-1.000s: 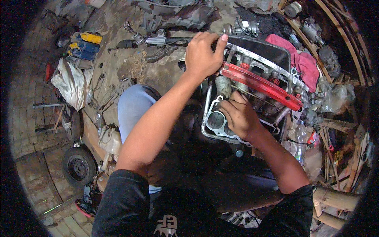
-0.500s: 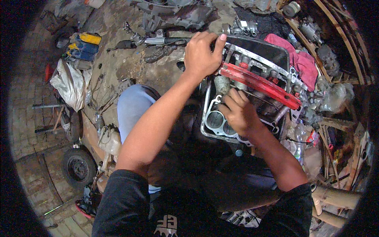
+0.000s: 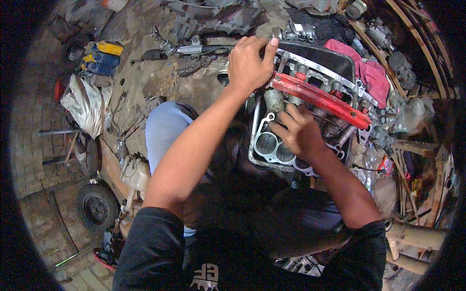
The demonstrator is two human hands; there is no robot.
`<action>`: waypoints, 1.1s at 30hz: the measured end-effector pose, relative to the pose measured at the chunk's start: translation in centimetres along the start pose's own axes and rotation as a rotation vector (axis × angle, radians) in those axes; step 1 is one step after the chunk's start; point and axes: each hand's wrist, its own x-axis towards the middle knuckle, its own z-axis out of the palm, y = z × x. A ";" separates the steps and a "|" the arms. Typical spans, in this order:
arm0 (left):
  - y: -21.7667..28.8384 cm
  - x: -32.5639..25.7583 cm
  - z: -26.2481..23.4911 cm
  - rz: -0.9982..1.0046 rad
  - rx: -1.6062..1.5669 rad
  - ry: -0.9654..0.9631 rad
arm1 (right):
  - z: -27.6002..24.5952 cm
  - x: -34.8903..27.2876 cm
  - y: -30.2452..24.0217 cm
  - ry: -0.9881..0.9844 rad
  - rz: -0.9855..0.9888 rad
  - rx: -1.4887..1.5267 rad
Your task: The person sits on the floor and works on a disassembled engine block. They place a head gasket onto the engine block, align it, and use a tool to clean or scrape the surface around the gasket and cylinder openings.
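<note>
An engine cylinder head point(image 3: 320, 77) with a red rail point(image 3: 320, 99) across it stands tilted in front of me. My left hand point(image 3: 248, 63) grips its upper left corner, fingers curled over the metal edge. Below it lies a metal head gasket point(image 3: 269, 145) with round bore holes. My right hand point(image 3: 298, 131) rests on the gasket's upper edge, fingers bent against the underside of the cylinder head; whether it pinches the gasket is hard to tell. My knee in blue trousers point(image 3: 167, 128) is to the left.
Greasy parts and tools point(image 3: 194, 48) lie on the dirt floor behind. A red cloth point(image 3: 369, 72) hangs at the right of the engine. Yellow and blue containers point(image 3: 102, 58), a white bag point(image 3: 85, 104) and a small wheel point(image 3: 97, 208) are at the left. Bamboo poles point(image 3: 417, 237) are at the right.
My right hand has shifted slightly up along the gasket toward the cylinder head. My left hand keeps its hold on the head's corner.
</note>
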 end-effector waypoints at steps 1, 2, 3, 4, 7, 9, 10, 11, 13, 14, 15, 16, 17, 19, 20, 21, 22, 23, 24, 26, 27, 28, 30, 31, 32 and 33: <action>0.1 0.0 0.0 -0.003 -0.004 0.001 | -0.1 -0.2 -0.1 -0.060 0.021 0.039; 0.2 0.0 0.0 -0.006 -0.008 0.002 | -0.3 -0.4 -0.2 -0.120 0.043 0.077; 0.3 0.1 0.0 -0.010 -0.011 0.003 | -0.5 -0.4 -0.4 -0.130 0.065 0.114; 0.2 0.0 0.0 -0.009 -0.008 0.004 | -0.7 -0.4 -0.8 -0.141 0.084 0.153; 0.0 0.0 0.0 -0.005 0.004 0.004 | -0.2 -1.0 -1.1 -0.090 0.150 0.311; 0.1 0.1 0.1 -0.001 0.015 0.000 | -0.1 -1.5 -1.0 -0.077 0.200 0.370; 0.1 0.0 0.1 0.007 0.007 0.015 | -0.3 -1.5 -1.0 -0.093 0.222 0.374; 0.1 0.0 0.2 0.015 0.000 0.029 | -0.4 -1.5 -1.0 -0.110 0.244 0.378; 0.0 0.0 0.3 0.027 -0.009 0.046 | -0.4 -1.7 -0.9 -0.148 0.217 0.389; -0.1 0.0 0.3 0.031 -0.010 0.048 | -0.5 -1.7 -0.9 -0.167 0.203 0.394; -0.2 0.1 0.2 0.035 -0.011 0.050 | -0.5 -1.7 -0.8 -0.183 0.192 0.405; 0.0 0.1 0.2 0.024 -0.006 0.040 | -0.5 -1.6 -0.6 -0.200 0.186 0.415; 0.1 0.1 0.2 0.012 -0.001 0.029 | -0.5 -1.6 -0.4 -0.217 0.180 0.425; 0.2 0.1 0.2 0.002 -0.001 0.025 | -0.5 -1.3 -0.5 -0.156 0.245 0.482; 0.1 0.0 0.3 0.003 -0.005 0.032 | -0.5 -1.2 -0.5 -0.125 0.275 0.511; -0.1 0.0 0.3 0.003 -0.010 0.038 | -0.5 -1.1 -0.6 -0.113 0.295 0.547; 0.0 0.0 0.3 0.004 -0.012 0.039 | -0.4 -1.1 -0.6 -0.102 0.316 0.582; 0.1 0.1 0.3 0.005 -0.015 0.040 | -0.3 -1.1 -0.6 -0.090 0.337 0.617; 0.1 0.1 0.3 0.006 -0.018 0.041 | -0.1 -1.2 -0.6 -0.098 0.323 0.561; 0.1 0.1 0.2 0.003 -0.013 0.040 | 0.5 -1.4 -0.8 -0.116 0.294 0.450; 0.2 0.1 0.2 0.002 -0.010 0.039 | 0.7 -1.4 -1.0 -0.119 0.306 0.421; 0.2 0.1 0.2 -0.003 -0.005 0.029 | 0.9 -1.4 -1.3 -0.123 0.316 0.393; 0.3 0.1 0.1 -0.012 0.007 0.011 | 0.8 -1.4 -1.5 -0.138 0.327 0.379; 0.3 0.1 0.1 -0.014 0.014 0.010 | 0.4 -1.2 -1.6 -0.147 0.325 0.392; 0.3 0.1 0.1 -0.015 0.022 0.008 | 0.2 -1.1 -1.6 -0.157 0.324 0.405; 0.2 0.1 0.0 -0.017 0.029 0.007 | 0.4 -1.1 -1.6 -0.139 0.307 0.382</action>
